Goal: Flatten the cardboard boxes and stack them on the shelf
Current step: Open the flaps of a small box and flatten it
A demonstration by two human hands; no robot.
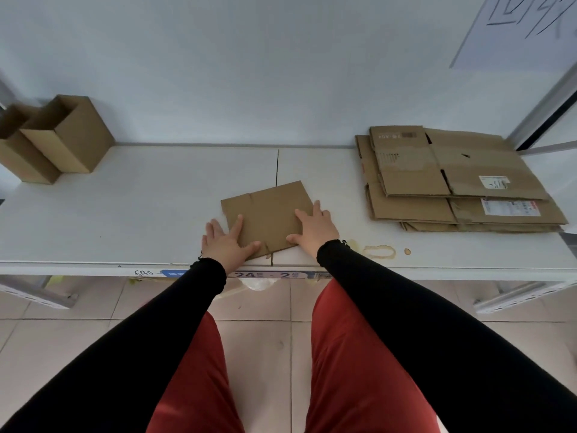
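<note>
Nearest you, your two black sleeves reach forward over your red trousers and the tiled floor to the white shelf. Along the shelf's front edge runs a label strip with printed digits and a handwritten mark; your left forearm crosses part of it.

Just behind that front edge, close to the middle, lies the flattened box, a small brown sheet turned a little askew. Your left hand lies flat with fingers spread: the thumb and one finger are on the sheet's near left corner, the other fingers on the bare shelf beside it. Your right hand is also flat and spread, palm down on the sheet's near right part. Neither hand is closed around anything. A seam between two shelf panels runs from back to front and passes under the sheet.

To the right of your right wrist, near the front edge, brown ring stains mark the shelf. Further back on the right end sits a stack of flattened boxes, larger sheets with shipping labels, well apart from the small sheet.

At the far left corner two open boxes stand unflattened, touching each other, against the pale wall. A paper sign hangs at upper right.
</note>
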